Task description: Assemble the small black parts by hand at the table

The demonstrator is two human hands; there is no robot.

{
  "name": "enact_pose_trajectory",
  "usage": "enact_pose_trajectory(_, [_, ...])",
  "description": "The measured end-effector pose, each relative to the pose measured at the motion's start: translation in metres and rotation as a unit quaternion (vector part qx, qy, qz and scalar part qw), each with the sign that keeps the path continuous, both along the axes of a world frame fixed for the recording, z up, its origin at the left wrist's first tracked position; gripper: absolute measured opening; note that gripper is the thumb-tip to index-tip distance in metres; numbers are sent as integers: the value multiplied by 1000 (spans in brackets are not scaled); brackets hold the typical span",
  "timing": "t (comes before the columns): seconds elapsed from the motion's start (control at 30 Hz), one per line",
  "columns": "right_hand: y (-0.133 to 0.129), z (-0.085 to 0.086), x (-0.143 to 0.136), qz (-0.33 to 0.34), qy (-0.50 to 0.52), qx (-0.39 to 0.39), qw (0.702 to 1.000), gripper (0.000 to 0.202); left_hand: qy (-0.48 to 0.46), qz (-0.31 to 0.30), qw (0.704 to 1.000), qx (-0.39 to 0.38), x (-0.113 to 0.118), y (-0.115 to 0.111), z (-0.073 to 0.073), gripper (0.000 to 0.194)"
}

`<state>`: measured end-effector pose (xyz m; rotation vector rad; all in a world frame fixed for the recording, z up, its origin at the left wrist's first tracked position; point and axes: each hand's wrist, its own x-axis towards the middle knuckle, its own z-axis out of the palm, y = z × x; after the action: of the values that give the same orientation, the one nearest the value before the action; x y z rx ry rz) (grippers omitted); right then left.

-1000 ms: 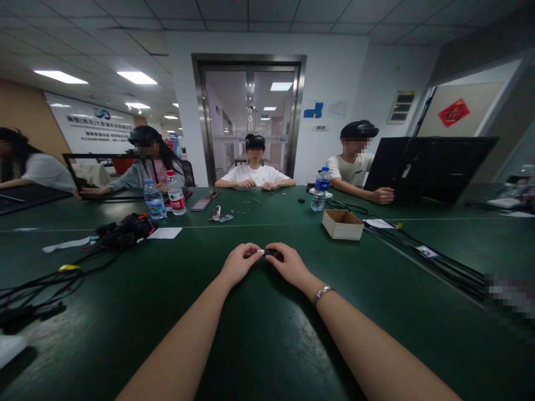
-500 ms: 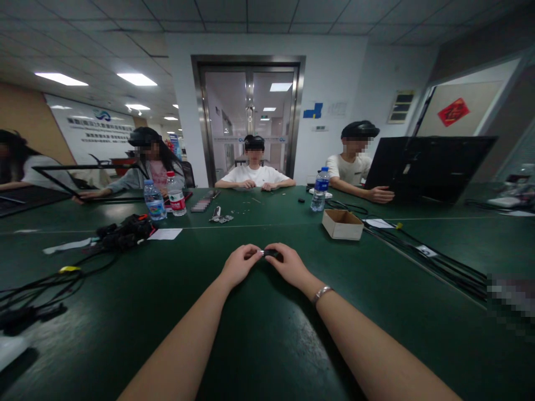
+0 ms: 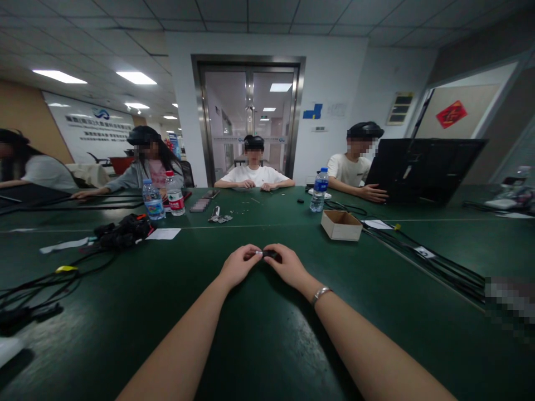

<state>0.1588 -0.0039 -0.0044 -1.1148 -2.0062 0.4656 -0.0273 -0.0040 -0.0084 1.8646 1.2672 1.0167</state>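
Note:
My left hand (image 3: pixel 239 268) is closed in a pinch on the pale, silvery end of a small black stick-like piece (image 3: pixel 268 254). From the other side, my right hand (image 3: pixel 290 267) grips the black part between thumb and fingers. Both sets of fingertips nearly meet around it, just above the green table (image 3: pixel 259 323). Its exact kind is too small to make out, and the fingers cover much of it.
An open cardboard box (image 3: pixel 341 227) stands ahead on the right, near a water bottle (image 3: pixel 319 190). Black cables (image 3: pixel 434 262) run along the right side. Two bottles and a black tangled device (image 3: pixel 123 233) lie left. Several people sit across the table.
My hands stay nearly in place, still pinching the small piece. At the left, a co-worker's black frame has gone down onto the table. The black panel at the right has shifted slightly left.

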Motion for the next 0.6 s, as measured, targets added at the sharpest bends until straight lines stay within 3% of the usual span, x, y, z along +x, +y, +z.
enact_pose_trajectory(0.6, [-2, 1, 0, 7, -4, -13, 1000, 21, 20, -4, 1000, -5, 0, -1, 1, 28])
